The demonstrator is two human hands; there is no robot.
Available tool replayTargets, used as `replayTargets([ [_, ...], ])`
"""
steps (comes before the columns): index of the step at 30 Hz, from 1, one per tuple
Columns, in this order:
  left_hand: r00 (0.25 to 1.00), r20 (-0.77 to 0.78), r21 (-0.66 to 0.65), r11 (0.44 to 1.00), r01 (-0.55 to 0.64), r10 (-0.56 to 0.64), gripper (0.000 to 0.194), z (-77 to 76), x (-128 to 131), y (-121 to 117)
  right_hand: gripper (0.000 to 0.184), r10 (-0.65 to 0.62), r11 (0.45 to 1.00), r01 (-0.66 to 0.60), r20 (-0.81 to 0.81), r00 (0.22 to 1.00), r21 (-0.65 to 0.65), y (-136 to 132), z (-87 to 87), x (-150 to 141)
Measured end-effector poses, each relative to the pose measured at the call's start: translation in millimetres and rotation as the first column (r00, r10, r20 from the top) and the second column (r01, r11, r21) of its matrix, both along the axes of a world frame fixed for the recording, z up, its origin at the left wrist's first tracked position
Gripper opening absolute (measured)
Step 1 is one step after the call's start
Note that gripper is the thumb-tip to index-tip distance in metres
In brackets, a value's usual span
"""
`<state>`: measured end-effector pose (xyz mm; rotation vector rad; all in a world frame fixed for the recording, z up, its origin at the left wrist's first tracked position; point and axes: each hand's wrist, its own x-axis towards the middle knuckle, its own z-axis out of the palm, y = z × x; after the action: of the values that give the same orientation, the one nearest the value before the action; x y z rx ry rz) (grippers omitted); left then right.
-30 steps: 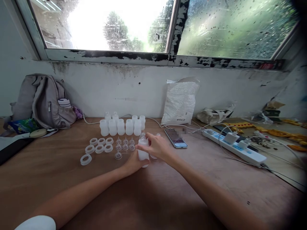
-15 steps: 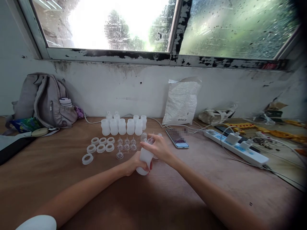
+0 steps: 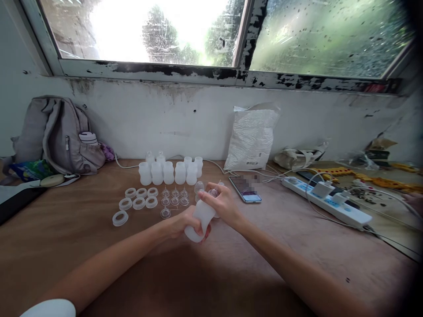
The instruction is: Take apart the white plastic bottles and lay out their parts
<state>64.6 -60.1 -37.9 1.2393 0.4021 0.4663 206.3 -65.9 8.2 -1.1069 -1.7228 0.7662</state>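
A frosted white baby bottle [image 3: 204, 212] is held tilted over the table, its top leaning right. My left hand [image 3: 185, 223] is wrapped round the bottle's lower body. At the upper end my right hand [image 3: 225, 204] is closed over the top, where a clear bottle nipple [image 3: 213, 193] shows between the fingers. Whether a ring is under those fingers I cannot tell. To the left lie several clear nipples [image 3: 165, 202] in rows and several white collar rings [image 3: 139, 203]. Behind my right hand stand clear domed caps [image 3: 199, 186], partly hidden.
Several white bottles [image 3: 168, 173] stand along the wall. A phone [image 3: 246, 189], a silver-white padded mailer [image 3: 251, 138] and a power strip [image 3: 327, 202] with cables lie to the right. A grey backpack [image 3: 59, 136] rests at the left. Another person's hand [image 3: 414, 202] shows at the right edge.
The bottle leans further right, and my right hand has shifted slightly right with its top. Another person's hand has appeared at the right edge. The view has shifted slightly.
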Motion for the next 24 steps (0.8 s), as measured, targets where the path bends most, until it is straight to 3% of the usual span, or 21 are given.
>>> replayTargets([
  [4,0.993,0.074,-0.121,0.987,0.103,-0.095,0.027,6.0,1,-7,0.028,0.041,0.999,-0.043,-0.072,0.997,-0.03,-2,-0.7,0],
  [7,0.953,0.149,-0.286,0.911,0.296,-0.262,0.021,5.6,4,-11,0.032,0.136,0.989,-0.144,-0.173,0.976,-0.031,-7,0.7,-1],
  [9,0.926,0.134,-0.327,0.866,0.378,-0.353,0.019,2.9,5,-11,0.032,0.22,0.974,-0.228,-0.225,0.949,-0.01,-11,3.8,-2],
  [11,0.931,0.019,-0.249,0.9,0.357,-0.364,0.022,0.8,4,-8,0.029,0.285,0.957,-0.289,-0.227,0.931,0.016,-13,8.5,-1],
  [12,0.954,-0.078,-0.129,0.952,0.279,-0.29,0.023,0.3,4,-6,0.028,0.301,0.953,-0.303,-0.201,0.932,0.021,-13,11.0,0],
  [13,0.975,-0.168,0.042,0.987,0.155,-0.146,0.023,0.2,3,-3,0.027,0.298,0.954,-0.298,-0.158,0.941,0.027,-10,13.3,2],
  [14,0.975,-0.218,0.233,0.972,0.004,0.049,0.024,0.0,2,0,0.028,0.273,0.962,-0.271,-0.1,0.957,0.033,-7,15.2,5],
  [16,0.894,-0.192,0.521,0.814,-0.256,0.405,0.026,-1.7,2,7,0.03,0.17,0.984,-0.172,0.048,0.984,0.053,4,17.2,12],
  [18,0.797,-0.143,0.631,0.674,-0.383,0.587,0.031,-7.0,2,12,0.03,0.057,0.994,-0.076,0.225,0.973,0.075,15,17.1,19],
  [21,0.694,-0.132,0.766,0.517,-0.382,0.708,0.033,-20.1,5,14,0.036,-0.035,0.997,-0.004,0.463,0.885,0.082,24,15.3,26],
  [24,0.618,-0.099,0.902,0.332,-0.275,0.78,0.037,-30.9,6,10,0.038,0.026,1.0,-0.019,0.55,0.835,-0.018,22,14.0,29],
])
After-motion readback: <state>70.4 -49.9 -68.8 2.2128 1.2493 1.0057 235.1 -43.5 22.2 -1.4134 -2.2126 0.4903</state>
